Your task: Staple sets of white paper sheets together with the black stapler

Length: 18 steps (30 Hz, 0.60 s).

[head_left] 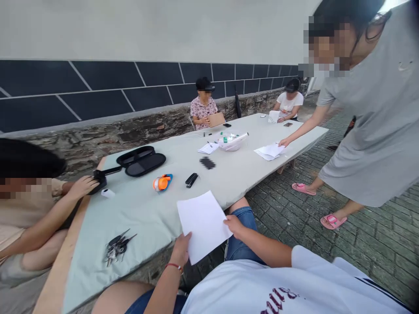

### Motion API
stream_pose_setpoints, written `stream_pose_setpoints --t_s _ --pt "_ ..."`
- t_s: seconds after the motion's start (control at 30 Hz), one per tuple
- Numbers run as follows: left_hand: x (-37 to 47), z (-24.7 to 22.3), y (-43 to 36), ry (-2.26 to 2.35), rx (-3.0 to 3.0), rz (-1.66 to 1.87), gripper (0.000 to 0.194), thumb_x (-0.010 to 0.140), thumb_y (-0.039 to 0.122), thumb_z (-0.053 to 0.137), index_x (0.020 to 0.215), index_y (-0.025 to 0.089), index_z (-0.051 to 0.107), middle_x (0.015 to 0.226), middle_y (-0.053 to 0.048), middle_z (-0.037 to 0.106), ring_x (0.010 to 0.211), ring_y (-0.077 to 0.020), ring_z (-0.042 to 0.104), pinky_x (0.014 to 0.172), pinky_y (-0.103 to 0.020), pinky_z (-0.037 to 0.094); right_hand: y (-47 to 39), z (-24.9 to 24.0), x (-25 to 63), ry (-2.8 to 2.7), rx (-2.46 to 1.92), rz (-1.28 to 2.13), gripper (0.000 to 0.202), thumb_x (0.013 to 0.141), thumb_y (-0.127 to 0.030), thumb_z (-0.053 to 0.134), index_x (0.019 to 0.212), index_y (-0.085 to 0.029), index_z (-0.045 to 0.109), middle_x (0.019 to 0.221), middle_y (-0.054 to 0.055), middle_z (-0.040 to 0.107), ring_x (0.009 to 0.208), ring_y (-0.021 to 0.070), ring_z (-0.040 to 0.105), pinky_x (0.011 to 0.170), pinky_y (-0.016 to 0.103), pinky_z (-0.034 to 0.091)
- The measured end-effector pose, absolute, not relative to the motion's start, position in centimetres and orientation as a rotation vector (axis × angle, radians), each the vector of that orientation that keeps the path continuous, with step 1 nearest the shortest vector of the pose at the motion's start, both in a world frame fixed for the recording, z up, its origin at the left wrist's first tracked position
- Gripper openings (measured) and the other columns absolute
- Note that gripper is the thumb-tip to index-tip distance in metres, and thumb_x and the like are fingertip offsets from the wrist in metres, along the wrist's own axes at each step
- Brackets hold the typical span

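Paper (203, 224) in the grip of left hand (182, 247) and right hand (234, 225), some fingertips out of sight beneath.

- We see plain white on the sheet of paper (203, 224).
- Pale grey-green colours the tablecloth (147, 213) before us.
- Orange and blue mark a small object (161, 183); the stapler (191, 180) is black.
- We note pink sandals (332, 221) and a grey dress (369, 148).
- A pink floral pattern covers one shirt (197, 108).
- Pale-lined, the wall tiles (101, 75) run dark blue-grey.
- Purple-red lettering (276, 300) crosses our white T-shirt (229, 285).
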<state>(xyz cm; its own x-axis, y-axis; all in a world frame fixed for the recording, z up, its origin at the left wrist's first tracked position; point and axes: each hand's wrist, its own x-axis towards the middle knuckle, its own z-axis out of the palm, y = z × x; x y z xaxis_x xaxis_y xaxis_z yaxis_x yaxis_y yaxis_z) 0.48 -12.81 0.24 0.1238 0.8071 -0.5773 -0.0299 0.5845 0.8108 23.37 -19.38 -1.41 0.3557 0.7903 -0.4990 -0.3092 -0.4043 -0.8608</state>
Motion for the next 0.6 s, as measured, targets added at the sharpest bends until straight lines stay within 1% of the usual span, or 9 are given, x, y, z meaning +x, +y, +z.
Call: stream_pose_setpoints --t_s 0.1,0.17,0.23,0.33,0.4,0.47,0.5,0.57,0.6 --pt "1.7 0.8 -13.6 1.173 0.762 0.733 0.017 0.084 0.027 0.065 0.098 0.019 0.062 0.103 -0.015 0.073 0.096 -0.0257 0.072 0.091 -0.042 0.056 -20.1 -1.9 24.1 -0.459 -1.557 1.217 0.009 0.067 -0.026 0.064 0.069 -0.017 0.062 0.064 0.0 0.067 0.06 0.0161 0.059 0.057 0.025 0.043" --pt "1.9 0.8 -13.8 1.117 0.715 0.7 0.019 0.082 0.026 0.067 0.098 0.018 0.063 0.106 -0.017 0.072 0.099 -0.0267 0.072 0.091 -0.043 0.056 -20.4 -2.3 24.1 -0.477 -1.557 1.198 0.013 0.069 -0.027 0.063 0.076 -0.017 0.065 0.074 0.003 0.071 0.067 0.0171 0.063 0.061 0.026 0.046" --pt "1.6 0.5 -13.7 1.116 0.702 0.726 0.026 0.078 0.025 0.07 0.102 0.017 0.062 0.108 -0.017 0.072 0.101 -0.0272 0.071 0.09 -0.043 0.057 -20.6 -2.4 23.9 -0.503 -1.561 1.208 0.016 0.07 -0.031 0.065 0.078 -0.017 0.066 0.078 0.005 0.073 0.07 0.0184 0.065 0.063 0.027 0.048" --pt "0.3 0.0 -13.2 1.198 0.686 0.877 0.034 0.075 0.018 0.069 0.108 0.016 0.06 0.11 -0.016 0.072 0.097 -0.0249 0.071 0.089 -0.041 0.057 -20.2 -1.9 23.3 -0.52 -1.487 1.319 0.026 0.076 -0.043 0.067 0.082 -0.018 0.066 0.078 0.007 0.073 0.068 0.0196 0.067 0.062 0.03 0.052" --pt "-1.2 -0.3 -12.5 1.258 0.669 1.007 0.037 0.075 0.015 0.065 0.111 0.017 0.058 0.113 -0.014 0.071 0.094 -0.0222 0.071 0.09 -0.04 0.056 -19.5 -1.7 22.8 -0.585 -1.467 1.442 0.034 0.084 -0.051 0.061 0.086 -0.018 0.066 0.079 0.009 0.074 0.068 0.0192 0.068 0.063 0.031 0.054" --pt "-2.7 -0.7 -11.7 1.32 0.663 1.097 0.038 0.076 0.014 0.061 0.114 0.018 0.057 0.117 -0.013 0.07 0.095 -0.0201 0.071 0.091 -0.038 0.056 -18.5 -2.1 22.4 -0.778 -1.586 1.557 0.036 0.087 -0.052 0.057 0.084 -0.018 0.066 0.075 0.008 0.073 0.065 0.0176 0.068 0.062 0.029 0.054" --pt "-3.4 -0.8 -11.1 1.351 0.671 1.117 0.038 0.077 0.014 0.06 0.114 0.018 0.057 0.118 -0.012 0.069 0.096 -0.0198 0.07 0.092 -0.038 0.055 -18.0 -2.5 22.1 -0.892 -1.663 1.599 0.033 0.086 -0.05 0.061 0.079 -0.018 0.066 0.07 0.007 0.072 0.063 0.0166 0.068 0.061 0.028 0.053" --pt "-4.2 -0.9 -9.9 1.415 0.698 1.12 0.035 0.078 0.014 0.058 0.113 0.019 0.057 0.119 -0.012 0.068 0.099 -0.0201 0.069 0.093 -0.037 0.055 -17.1 -3.9 21.3 -1.049 -1.781 1.647 0.027 0.079 -0.043 0.072 0.069 -0.019 0.066 0.06 0.003 0.067 0.057 0.0148 0.064 0.059 0.025 0.051" --pt "-4.3 -0.8 -9.2 1.446 0.715 1.111 0.034 0.078 0.015 0.058 0.112 0.019 0.057 0.119 -0.012 0.068 0.1 -0.0204 0.069 0.093 -0.037 0.054 -16.8 -4.8 20.9 -1.072 -1.805 1.657 0.025 0.076 -0.039 0.076 0.067 -0.019 0.066 0.058 0.002 0.065 0.057 0.0144 0.063 0.059 0.025 0.05"
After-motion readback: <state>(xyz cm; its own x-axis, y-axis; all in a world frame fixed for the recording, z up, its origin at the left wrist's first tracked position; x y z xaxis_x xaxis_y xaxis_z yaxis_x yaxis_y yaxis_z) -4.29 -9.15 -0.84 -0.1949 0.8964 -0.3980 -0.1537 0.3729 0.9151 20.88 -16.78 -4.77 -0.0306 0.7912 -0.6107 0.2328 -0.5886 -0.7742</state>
